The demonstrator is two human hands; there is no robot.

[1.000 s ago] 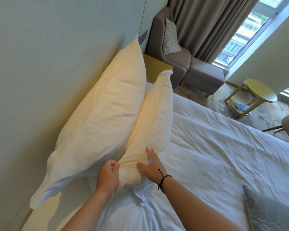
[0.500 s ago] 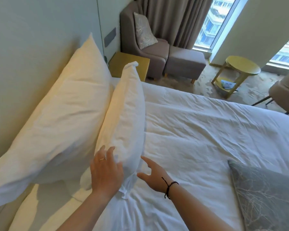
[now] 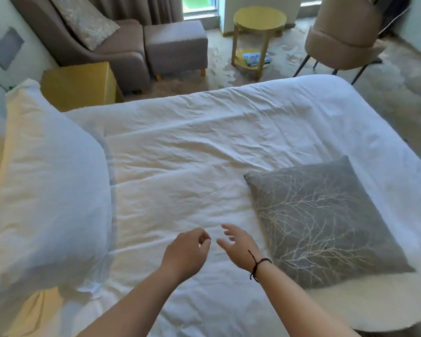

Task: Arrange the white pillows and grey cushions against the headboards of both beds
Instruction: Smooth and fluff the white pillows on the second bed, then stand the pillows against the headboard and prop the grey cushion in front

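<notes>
A white pillow stands propped at the left edge of the view, at the head of the bed; what lies behind it is out of frame. A grey cushion with a pale branch pattern lies flat on the white duvet at the right. My left hand hovers over the duvet between pillow and cushion, fingers loosely curled and holding nothing. My right hand, with a dark cord at the wrist, is beside it, fingers spread, a short way left of the cushion's near corner.
A yellow bedside table stands beyond the pillow. Behind it are a grey armchair with a patterned cushion and a grey footstool. A round yellow side table and a beige chair stand on the floor past the bed.
Both hands have left the front white pillow and moved right over the duvet. The view has swung right and down, bringing the grey cushion fully into sight.
</notes>
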